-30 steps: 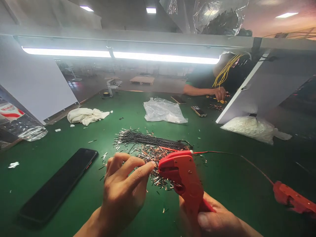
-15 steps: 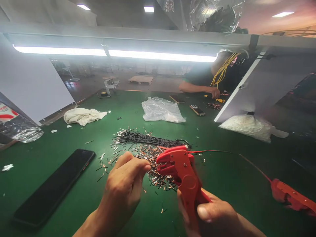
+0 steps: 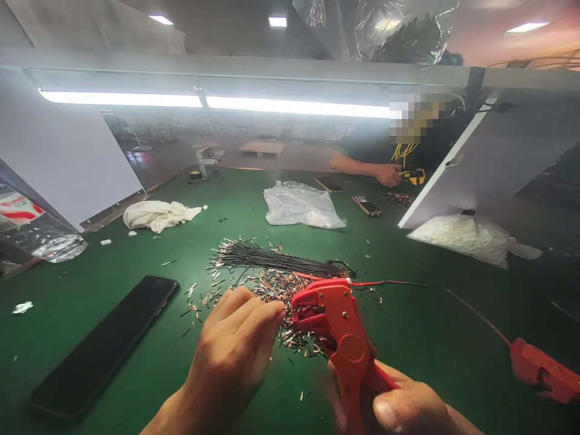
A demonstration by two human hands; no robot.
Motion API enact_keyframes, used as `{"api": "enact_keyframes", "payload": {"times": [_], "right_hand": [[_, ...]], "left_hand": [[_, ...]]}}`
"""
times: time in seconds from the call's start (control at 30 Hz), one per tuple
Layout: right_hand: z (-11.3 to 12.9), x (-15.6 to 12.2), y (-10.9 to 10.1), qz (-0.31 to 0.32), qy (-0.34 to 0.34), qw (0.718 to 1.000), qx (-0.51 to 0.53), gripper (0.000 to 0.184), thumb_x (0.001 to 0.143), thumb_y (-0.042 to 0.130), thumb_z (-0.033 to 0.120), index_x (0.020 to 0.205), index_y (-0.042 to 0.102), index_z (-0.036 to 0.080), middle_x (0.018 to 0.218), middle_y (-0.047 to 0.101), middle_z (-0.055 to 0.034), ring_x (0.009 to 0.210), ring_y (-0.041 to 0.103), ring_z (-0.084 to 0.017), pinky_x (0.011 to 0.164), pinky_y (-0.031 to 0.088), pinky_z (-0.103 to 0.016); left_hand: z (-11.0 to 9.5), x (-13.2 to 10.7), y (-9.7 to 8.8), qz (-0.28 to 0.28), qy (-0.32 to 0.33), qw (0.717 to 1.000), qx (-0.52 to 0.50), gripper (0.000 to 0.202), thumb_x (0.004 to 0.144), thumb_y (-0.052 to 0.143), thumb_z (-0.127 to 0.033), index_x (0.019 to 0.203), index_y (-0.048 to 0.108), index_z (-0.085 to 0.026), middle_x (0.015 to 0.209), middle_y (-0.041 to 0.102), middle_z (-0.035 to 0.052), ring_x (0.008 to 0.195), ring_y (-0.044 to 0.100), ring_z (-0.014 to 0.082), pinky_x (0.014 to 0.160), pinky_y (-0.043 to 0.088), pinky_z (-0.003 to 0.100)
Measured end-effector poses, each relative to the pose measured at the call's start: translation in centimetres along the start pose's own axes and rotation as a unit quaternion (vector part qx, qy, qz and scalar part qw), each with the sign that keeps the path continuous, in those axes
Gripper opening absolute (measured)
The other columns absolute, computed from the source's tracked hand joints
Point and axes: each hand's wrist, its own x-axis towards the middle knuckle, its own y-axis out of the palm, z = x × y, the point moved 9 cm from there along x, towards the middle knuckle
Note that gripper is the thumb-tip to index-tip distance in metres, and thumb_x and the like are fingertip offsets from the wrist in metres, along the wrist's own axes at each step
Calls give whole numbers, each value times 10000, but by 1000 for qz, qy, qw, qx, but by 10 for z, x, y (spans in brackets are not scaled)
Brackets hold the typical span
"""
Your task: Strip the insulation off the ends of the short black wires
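My right hand (image 3: 403, 402) is wrapped around the handles of a red wire stripper (image 3: 351, 344), whose jaws point left. Close in front of those jaws, my left hand (image 3: 235, 344) is closed in a pinch on a thin wire, mostly hidden by the fingers. Just beyond both hands lies a bundle of black wires (image 3: 276, 258) with bare ends at the left. Under and around the jaws spreads a pile of wire clippings (image 3: 276, 287), copper, silver and black.
A black phone (image 3: 106, 344) lies at left, a white cloth (image 3: 161, 215) behind it. A clear plastic bag (image 3: 301, 204) is at the back. Another red tool (image 3: 544, 370) sits at right by a thin red cord (image 3: 421, 284). Across the table, a person's hand (image 3: 388, 174) holds a yellow tool.
The view has shifted slightly, moving everything a little right and down. My left fingers stay near the stripper's jaws. Across the table, the person's hand has raised a yellow tool.
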Motion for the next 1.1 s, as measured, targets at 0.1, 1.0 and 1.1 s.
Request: {"api": "enact_keyframes", "payload": {"times": [0.1, 1.0, 1.1], "right_hand": [[2, -1, -7, -2, -14, 1000, -10, 383, 644, 672, 385, 845, 660, 60, 721, 592, -73, 655, 537, -148, 620, 391, -234], [59, 8, -2, -54, -188, 976, -93, 527, 709, 563, 252, 1221, 566, 130, 1118, 680, -167, 687, 692, -222, 723, 473, -391], [56, 8, 3, -45, -181, 978, -94, 509, 696, 563, 260, 1186, 600, 125, 1105, 675, -165, 639, 674, -205, 699, 470, -378]], "left_hand": [[1, -1, -1, -10, -3, 1000, -2, 173, 852, 586, -8, 933, 626, -155, 683, 649, 1, 652, 534, 132, 606, 438, 264], [0, -25, 32, 64, 69, 996, 0, 180, 878, 539, -49, 930, 642, -188, 773, 662, 13, 673, 596, 111, 643, 491, 208], [-4, -26, 37, 94, 66, 993, -9, 200, 902, 491, -56, 897, 639, -190, 731, 636, 13, 620, 566, 106, 589, 472, 197]]}}
